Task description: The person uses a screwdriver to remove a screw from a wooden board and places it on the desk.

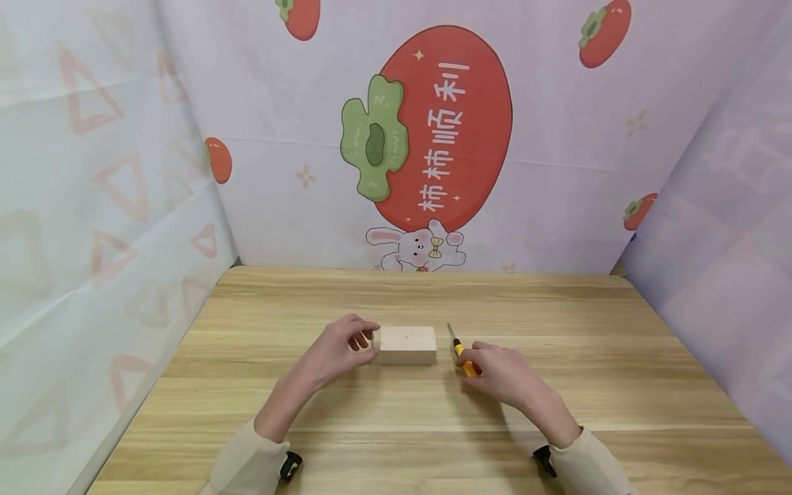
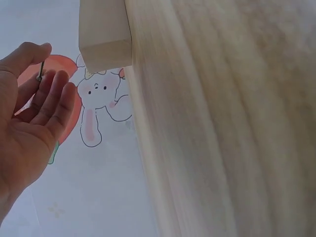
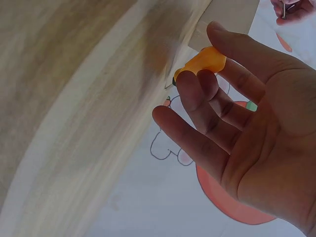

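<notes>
A pale wooden block (image 1: 407,357) lies on the table, with a small dark hole in its top face. Just left of the block, my left hand (image 1: 346,347) pinches a thin metal screw (image 2: 42,70) between thumb and finger, the screw upright in the head view. To the block's right, my right hand (image 1: 498,371) holds a screwdriver (image 1: 459,348) by its yellow and black handle, the shaft pointing away from me. In the right wrist view the yellow handle (image 3: 205,60) sits between thumb and fingers; its shaft is mostly hidden there.
The wood-grain table (image 1: 396,447) stretches out around both hands. A printed cloth (image 1: 278,206) with persimmons and a rabbit hangs behind the table's far edge, and more cloth hangs along the left (image 1: 56,240) and right sides (image 1: 718,227).
</notes>
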Motion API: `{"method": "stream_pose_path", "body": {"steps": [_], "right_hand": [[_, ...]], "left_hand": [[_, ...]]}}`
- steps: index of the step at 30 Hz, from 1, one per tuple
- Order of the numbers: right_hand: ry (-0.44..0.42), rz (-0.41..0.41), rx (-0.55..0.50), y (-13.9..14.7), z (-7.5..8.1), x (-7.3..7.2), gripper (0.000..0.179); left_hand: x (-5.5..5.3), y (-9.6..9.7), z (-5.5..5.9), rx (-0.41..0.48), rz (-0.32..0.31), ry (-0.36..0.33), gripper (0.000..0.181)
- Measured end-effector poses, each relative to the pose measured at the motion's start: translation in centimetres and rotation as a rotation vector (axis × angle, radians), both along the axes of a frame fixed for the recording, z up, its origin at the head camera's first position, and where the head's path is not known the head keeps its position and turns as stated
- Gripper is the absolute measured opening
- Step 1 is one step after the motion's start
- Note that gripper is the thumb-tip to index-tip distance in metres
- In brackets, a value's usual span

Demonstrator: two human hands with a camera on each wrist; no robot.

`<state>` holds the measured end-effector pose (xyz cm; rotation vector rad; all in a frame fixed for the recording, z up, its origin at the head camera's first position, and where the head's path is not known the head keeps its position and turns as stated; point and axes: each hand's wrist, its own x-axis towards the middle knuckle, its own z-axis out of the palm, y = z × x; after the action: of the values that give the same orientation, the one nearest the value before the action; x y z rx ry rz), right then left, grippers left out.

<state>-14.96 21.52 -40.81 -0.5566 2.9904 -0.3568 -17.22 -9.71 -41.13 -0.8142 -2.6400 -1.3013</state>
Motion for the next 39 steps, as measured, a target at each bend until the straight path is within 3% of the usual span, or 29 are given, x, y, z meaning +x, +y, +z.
{"method": "stream_pose_path", "body": {"steps": [5, 11, 17, 21, 26, 39], "right_hand": [[-0.005, 0.002, -0.007, 0.0, -0.1, 0.1, 0.027], [0.015, 0.023, 0.000, 0.0, -0.2, 0.1, 0.025], [0.017, 0.036, 0.006, -0.1, -0.3, 0.1, 0.024], [0.010, 0.042, 0.015, 0.0, -0.5, 0.0, 0.022], [0.010, 0.050, 0.015, 0.0, -0.6, 0.1, 0.022], [-0.001, 0.056, 0.010, 0.0, -0.7, 0.2, 0.023]], "left_hand": [[0.6, -0.3, 0.0, -0.036, -0.027, -0.006, 0.036], [1.1, -0.3, -0.2, -0.068, -0.052, -0.098, 0.039], [1.5, 0.1, -0.4, -0.082, -0.024, -0.170, 0.039], [2.0, 0.4, -0.1, -0.214, -0.016, -0.216, 0.040], [2.6, 0.9, -0.3, -0.396, -0.025, -0.203, 0.044], [2.5, 1.6, -0.5, -0.468, -0.064, -0.193, 0.041]]}}
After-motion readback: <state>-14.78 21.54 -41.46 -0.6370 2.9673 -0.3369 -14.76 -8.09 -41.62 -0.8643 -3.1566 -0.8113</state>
